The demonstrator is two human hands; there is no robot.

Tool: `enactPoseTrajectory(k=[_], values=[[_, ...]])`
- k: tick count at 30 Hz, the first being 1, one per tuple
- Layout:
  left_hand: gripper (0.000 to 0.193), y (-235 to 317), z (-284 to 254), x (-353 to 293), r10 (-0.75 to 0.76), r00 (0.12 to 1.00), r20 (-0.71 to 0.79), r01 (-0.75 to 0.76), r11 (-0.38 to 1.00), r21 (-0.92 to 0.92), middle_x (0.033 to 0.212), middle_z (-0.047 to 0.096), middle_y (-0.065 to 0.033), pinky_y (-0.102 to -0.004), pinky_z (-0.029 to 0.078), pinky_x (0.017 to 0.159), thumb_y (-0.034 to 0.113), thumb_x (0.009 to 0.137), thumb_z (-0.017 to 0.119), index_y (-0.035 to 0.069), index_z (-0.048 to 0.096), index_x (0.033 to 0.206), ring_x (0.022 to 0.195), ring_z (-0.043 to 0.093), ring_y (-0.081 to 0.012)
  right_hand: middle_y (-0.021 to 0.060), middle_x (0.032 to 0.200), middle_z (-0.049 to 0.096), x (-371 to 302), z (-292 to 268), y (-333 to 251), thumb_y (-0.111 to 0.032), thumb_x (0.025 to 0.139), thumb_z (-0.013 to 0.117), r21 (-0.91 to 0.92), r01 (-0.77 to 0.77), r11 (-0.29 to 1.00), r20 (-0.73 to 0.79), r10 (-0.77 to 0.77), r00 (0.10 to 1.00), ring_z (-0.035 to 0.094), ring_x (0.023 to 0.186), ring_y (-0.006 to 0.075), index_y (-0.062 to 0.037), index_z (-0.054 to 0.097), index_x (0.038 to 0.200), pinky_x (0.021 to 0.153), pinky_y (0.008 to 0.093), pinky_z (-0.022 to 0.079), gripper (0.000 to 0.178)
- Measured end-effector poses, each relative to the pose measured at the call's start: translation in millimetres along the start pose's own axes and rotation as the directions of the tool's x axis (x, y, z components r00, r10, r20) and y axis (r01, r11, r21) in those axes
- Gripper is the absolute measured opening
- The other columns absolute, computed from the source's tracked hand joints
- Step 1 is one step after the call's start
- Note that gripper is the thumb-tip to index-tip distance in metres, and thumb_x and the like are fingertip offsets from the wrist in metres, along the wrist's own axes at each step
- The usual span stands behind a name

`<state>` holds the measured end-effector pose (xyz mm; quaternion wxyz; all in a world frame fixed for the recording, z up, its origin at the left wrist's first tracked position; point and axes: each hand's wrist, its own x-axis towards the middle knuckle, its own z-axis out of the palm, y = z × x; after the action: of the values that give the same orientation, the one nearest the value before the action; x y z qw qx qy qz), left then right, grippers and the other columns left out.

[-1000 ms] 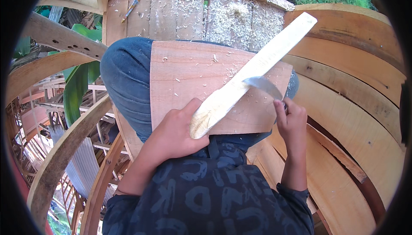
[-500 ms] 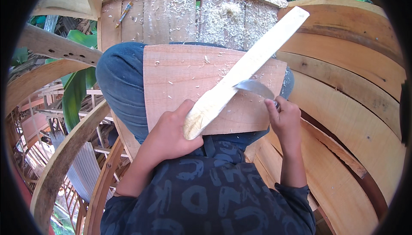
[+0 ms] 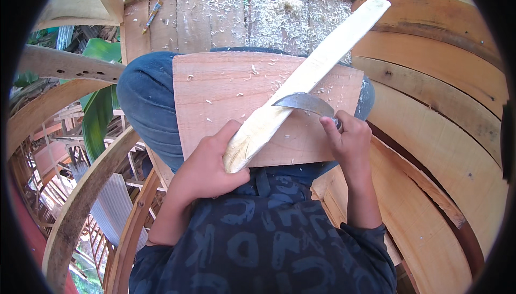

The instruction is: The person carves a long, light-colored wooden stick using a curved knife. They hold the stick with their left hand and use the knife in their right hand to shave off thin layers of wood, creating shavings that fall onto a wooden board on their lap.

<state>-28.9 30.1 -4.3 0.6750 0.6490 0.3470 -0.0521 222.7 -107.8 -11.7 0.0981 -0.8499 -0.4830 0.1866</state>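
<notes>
My left hand (image 3: 210,166) is closed around the near end of a long pale piece of wood (image 3: 307,75), which slants up and away to the right. In my right hand (image 3: 349,139) is a knife (image 3: 304,102) with a curved blade, its handle mostly hidden by the fingers. The blade lies across the wood at about its middle, edge against the surface as far as I can see. Beneath both is a flat reddish board (image 3: 215,98) resting across my lap, with a few shavings on it.
Wood shavings (image 3: 279,12) cover the plank floor (image 3: 191,25) ahead. A small paintbrush-like stick (image 3: 153,16) lies at the far left. Curved wooden planks (image 3: 435,117) rise at my right, and open wooden ribs (image 3: 88,197) stand at my left, with corrugated metal sheet (image 3: 112,205) below.
The knife has moved left and toward me along the wood, with its blade now reaching further across. My left hand still grips the near end; the wood has shifted slightly.
</notes>
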Motion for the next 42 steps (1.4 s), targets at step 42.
enactPoseTrajectory(k=[42], values=[[0.057,10.9,-6.9,2.0,-0.131,0.985,0.114,0.137,0.989,-0.046,0.088,0.06,-0.0191,-0.0352,0.047,0.075,0.014,0.067,0.064,0.001,0.046,0.119,0.079,0.06,-0.0261,0.0133,0.052,0.056,23.6,0.8,0.5,-0.061,0.082,0.064,-0.009,-0.038,0.999,-0.063,0.038,0.997,0.061,0.051,0.0314,-0.0043,0.059,0.06,0.048,0.0363,0.048,0.061]])
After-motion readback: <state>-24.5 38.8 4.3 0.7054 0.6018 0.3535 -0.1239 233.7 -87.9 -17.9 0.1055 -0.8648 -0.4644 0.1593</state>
